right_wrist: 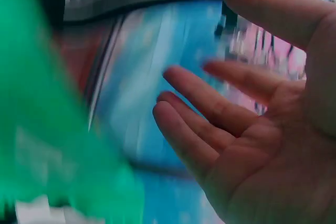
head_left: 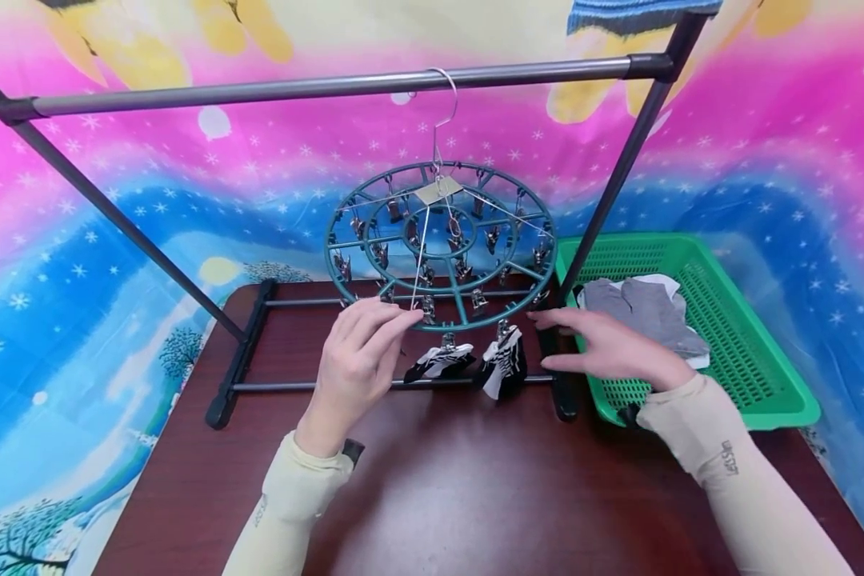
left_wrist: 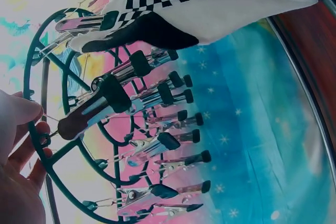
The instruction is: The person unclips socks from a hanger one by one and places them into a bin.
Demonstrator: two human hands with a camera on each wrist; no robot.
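Observation:
A round green clip hanger [head_left: 459, 304] hangs by its wire hook from a rod, with many metal clips [left_wrist: 142, 150] beneath its rings. My left hand [head_left: 360, 352] pinches the hanger's near rim; in the left wrist view thumb and fingers lie on either side of it. Two black-and-white socks, one left [head_left: 441, 362] and one right [head_left: 502, 364], dangle from clips on the near right part. To the right of the socks, my right hand [head_left: 612, 344] holds nothing, its fingers spread apart in the right wrist view.
The hanger's rod [head_left: 331, 86] belongs to a dark metal rack standing on a reddish-brown table [head_left: 475, 488]. At the right sits a green basket [head_left: 799, 404] with grey and white clothes [head_left: 634, 312] inside. A patterned cloth backdrop [head_left: 137, 160] stands behind.

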